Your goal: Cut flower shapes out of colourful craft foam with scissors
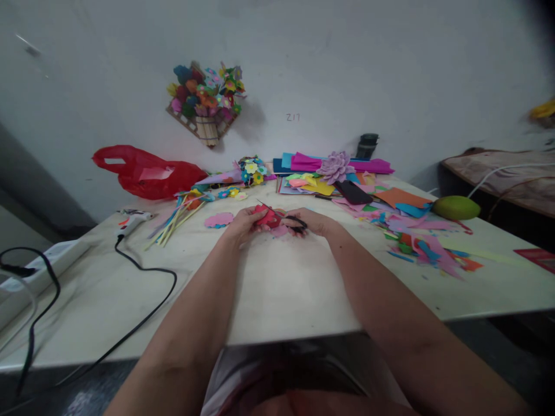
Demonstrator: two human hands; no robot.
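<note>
My left hand [248, 227] is closed on a piece of red paper [269, 217], held over the middle of the table. My right hand [310, 221] grips a pair of scissors with black handles [297, 224]; their thin blades point up and to the left, against the red paper. Whether the blades are parted is too small to tell. Under and behind the hands lie pink pieces, partly hidden. Just left of my left hand rests a pink scalloped cutout [219, 219] with blue showing beneath it.
A glue gun [133, 223] with a black cord and a power strip [47, 271] are at left. Behind are a red plastic bag [151, 173] and paper flowers [254, 169]. Colored scraps [433, 248], a dark phone [352, 192] and a green fruit [456, 207] lie at right.
</note>
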